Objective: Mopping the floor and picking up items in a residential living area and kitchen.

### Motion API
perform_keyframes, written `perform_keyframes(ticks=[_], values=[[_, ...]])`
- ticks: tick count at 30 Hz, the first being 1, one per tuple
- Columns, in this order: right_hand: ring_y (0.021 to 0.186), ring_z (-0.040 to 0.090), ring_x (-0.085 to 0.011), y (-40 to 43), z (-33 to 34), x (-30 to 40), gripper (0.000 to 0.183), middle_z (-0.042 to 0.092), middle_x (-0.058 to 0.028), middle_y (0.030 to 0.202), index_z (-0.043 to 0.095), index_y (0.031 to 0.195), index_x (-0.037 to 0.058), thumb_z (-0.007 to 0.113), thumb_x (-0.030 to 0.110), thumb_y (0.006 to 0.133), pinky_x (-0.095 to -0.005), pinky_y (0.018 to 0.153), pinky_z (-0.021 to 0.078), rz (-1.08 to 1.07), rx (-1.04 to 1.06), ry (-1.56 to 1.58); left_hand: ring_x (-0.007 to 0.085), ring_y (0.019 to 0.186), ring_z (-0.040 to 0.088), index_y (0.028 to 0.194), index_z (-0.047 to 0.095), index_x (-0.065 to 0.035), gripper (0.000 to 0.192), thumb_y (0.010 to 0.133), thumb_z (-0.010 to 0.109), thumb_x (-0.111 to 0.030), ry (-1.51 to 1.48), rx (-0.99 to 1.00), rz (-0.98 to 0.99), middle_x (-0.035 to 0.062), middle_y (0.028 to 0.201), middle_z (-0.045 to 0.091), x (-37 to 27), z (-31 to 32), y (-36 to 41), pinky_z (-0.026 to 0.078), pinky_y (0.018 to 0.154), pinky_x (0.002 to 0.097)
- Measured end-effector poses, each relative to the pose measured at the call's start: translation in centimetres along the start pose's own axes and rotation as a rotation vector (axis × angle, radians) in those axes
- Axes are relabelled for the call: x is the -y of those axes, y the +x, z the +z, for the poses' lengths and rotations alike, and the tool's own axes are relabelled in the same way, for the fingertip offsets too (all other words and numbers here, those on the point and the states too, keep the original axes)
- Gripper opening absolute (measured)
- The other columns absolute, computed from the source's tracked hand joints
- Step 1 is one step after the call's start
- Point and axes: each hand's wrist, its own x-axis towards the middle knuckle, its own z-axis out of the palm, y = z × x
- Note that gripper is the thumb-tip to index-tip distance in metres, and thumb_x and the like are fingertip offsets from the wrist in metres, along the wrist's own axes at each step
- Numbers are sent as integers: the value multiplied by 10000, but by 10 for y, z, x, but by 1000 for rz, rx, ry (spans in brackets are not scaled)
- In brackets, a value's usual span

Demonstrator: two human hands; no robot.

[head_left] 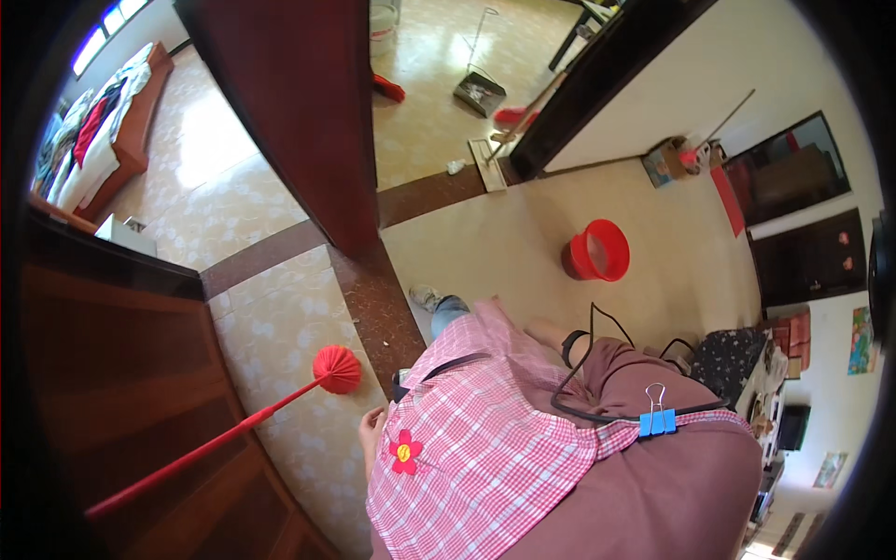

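Note:
My left hand (373,428) hangs at the left edge of my red-and-white checked apron (483,434), partly hidden, with its fingers curled; I cannot tell if it holds anything. Close by on the left is the round head of a red mop or duster (337,369), its long red handle crossing in front of the brown wooden door (133,392). My right hand (544,330), beyond a black wrist band, is blurred and partly behind the apron. A black cable and a blue binder clip (656,422) are at the apron's strap. A red bucket (599,250) stands on the floor farther off.
A flat mop (488,165) stands by the dark door frame (560,119). Beyond the doorway are a long-handled dustpan (479,91) and red broom heads. Cardboard boxes (665,162) sit at the wall. A bed (129,140) shows through the left doorway. Stone threshold strips (381,308) cross the floor.

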Motion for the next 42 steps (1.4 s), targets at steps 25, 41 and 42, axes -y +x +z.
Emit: perform_keyframes(ticks=[25, 41, 42], values=[[486, 532, -201, 114, -158, -37, 307, 562, -116, 579, 614, 771, 15, 476, 288, 742, -329, 452, 424, 207, -438, 1022, 139, 693, 592, 981, 559, 10, 192, 826, 527, -98, 356, 176, 145, 108, 836, 611, -333, 117, 148, 474, 618, 232], [526, 585, -209, 247, -236, -27, 277, 604, -129, 615, 619, 804, -10, 498, 234, 749, -318, 507, 467, -95, -378, 805, 138, 540, 530, 1250, 302, -5, 562, 760, 559, -98, -14, 33, -120, 106, 787, 576, -402, 127, 359, 434, 470, 261], [524, 583, -207, 253, -249, -36, 275, 601, -125, 608, 615, 806, -13, 498, 228, 750, -319, 493, 466, -18, -402, 781, 138, 540, 530, 1250, 302, -5, 562, 760, 559, -98, -9, 57, -134, 106, 787, 576, -416, 145, 361, 434, 470, 261]])
